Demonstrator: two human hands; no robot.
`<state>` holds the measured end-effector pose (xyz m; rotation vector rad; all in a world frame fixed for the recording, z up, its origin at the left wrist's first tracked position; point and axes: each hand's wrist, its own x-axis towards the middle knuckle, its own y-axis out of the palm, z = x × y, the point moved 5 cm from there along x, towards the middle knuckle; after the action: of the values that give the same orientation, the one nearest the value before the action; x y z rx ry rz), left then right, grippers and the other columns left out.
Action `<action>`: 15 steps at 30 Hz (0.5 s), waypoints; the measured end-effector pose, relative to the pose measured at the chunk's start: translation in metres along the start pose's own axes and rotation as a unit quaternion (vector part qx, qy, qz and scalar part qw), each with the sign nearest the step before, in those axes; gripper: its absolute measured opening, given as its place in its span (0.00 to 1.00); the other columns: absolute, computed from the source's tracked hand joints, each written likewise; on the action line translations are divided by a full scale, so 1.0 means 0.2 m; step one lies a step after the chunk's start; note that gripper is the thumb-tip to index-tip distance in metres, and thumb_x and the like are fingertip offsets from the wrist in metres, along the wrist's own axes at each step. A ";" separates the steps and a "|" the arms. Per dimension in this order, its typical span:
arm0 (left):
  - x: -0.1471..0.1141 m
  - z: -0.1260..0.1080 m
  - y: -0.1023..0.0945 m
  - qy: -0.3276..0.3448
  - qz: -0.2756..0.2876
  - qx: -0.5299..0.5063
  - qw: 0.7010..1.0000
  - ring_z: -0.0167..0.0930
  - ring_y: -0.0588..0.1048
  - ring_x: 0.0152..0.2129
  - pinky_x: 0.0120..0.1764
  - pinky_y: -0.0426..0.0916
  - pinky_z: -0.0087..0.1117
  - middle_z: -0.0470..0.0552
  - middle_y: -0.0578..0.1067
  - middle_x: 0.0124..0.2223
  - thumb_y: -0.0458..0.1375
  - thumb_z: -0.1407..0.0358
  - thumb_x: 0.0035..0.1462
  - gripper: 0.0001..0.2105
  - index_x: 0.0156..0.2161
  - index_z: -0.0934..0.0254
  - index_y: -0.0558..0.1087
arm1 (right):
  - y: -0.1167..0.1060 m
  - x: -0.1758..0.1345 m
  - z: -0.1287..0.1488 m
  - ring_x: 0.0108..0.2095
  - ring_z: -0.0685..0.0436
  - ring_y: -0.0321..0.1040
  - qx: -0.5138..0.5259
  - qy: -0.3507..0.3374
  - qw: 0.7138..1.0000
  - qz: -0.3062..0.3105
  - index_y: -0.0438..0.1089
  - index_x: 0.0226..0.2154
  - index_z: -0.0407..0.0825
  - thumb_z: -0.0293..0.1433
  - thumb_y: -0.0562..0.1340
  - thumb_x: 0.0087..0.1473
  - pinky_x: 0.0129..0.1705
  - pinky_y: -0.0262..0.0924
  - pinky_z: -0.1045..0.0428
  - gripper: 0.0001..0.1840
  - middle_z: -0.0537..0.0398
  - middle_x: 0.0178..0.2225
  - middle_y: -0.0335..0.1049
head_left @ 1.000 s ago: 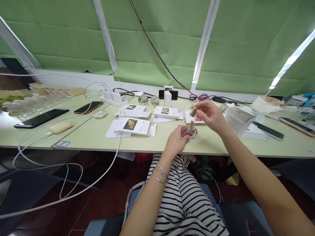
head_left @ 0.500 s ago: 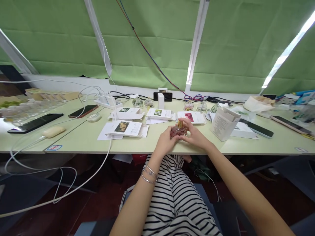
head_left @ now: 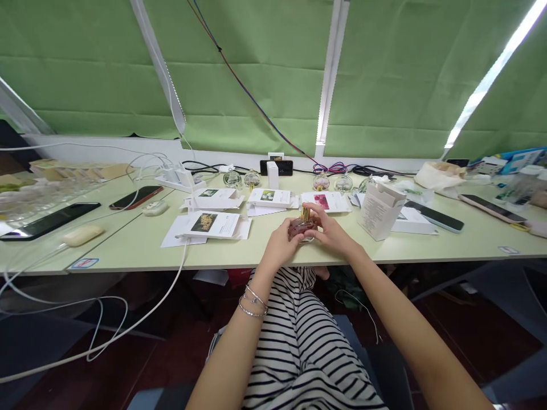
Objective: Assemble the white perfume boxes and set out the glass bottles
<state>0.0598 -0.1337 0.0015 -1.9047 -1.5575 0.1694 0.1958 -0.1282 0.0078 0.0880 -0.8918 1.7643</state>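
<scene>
A round glass perfume bottle (head_left: pixel 302 227) with pinkish contents and a gold neck stands near the table's front edge. My left hand (head_left: pixel 280 244) wraps its left side, thumb at the front. From the right, my right hand (head_left: pixel 331 232) grips the same bottle, its index finger up by the gold neck and its thumb on the front. Just behind the hands lies a white box with a pink flower picture (head_left: pixel 327 201). An upright white carton with an open top (head_left: pixel 380 212) stands to the right of my right hand.
More flat white boxes (head_left: pixel 213 223) lie to the left. Several round bottles (head_left: pixel 321 182) line the back, near a propped phone (head_left: pixel 282 167) and cables. Other phones (head_left: pixel 435 216) lie right and left. A white cable (head_left: pixel 183 256) hangs over the front edge.
The view has shifted slightly to the right. The bottle now shows more of its body and gold neck between my fingers. Both hands still hold it.
</scene>
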 end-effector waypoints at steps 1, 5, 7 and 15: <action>0.00 0.00 0.00 -0.002 0.000 0.001 1.000 0.34 0.73 0.41 0.45 0.66 0.35 0.51 0.75 0.44 0.54 0.68 0.53 0.16 0.48 0.62 0.63 | 0.00 0.00 0.00 0.41 0.45 0.66 0.002 -0.001 1.000 0.000 0.48 0.57 0.59 0.26 0.57 0.50 0.48 0.60 0.44 0.34 0.54 0.42 0.66; 0.00 0.01 0.00 -0.003 0.000 0.001 1.000 0.34 0.73 0.40 0.45 0.66 0.35 0.51 0.75 0.44 0.55 0.68 0.53 0.16 0.48 0.62 0.63 | 0.00 0.00 0.01 0.41 0.46 0.65 0.004 -0.010 1.000 0.000 0.48 0.57 0.58 0.26 0.57 0.50 0.49 0.59 0.44 0.33 0.54 0.42 0.65; 0.00 0.01 0.00 0.003 0.000 0.001 1.000 0.34 0.73 0.40 0.45 0.66 0.36 0.51 0.75 0.44 0.55 0.67 0.53 0.16 0.48 0.62 0.63 | 0.00 0.00 0.01 0.42 0.46 0.65 0.004 -0.012 1.000 0.000 0.50 0.56 0.58 0.26 0.57 0.50 0.49 0.58 0.44 0.32 0.54 0.42 0.65; 0.01 0.02 0.01 0.016 -0.002 0.009 1.000 0.35 0.73 0.40 0.44 0.66 0.37 0.51 0.74 0.44 0.55 0.67 0.52 0.16 0.48 0.62 0.63 | 0.02 -0.02 0.01 0.48 0.44 0.63 -0.026 -0.025 0.999 -0.023 0.49 0.57 0.57 0.28 0.56 0.52 0.52 0.57 0.44 0.30 0.53 0.47 0.65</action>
<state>0.0596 -0.1314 -0.0014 -1.8811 -1.5343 0.1489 0.1935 -0.1327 0.0066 0.1175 -0.9639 1.7013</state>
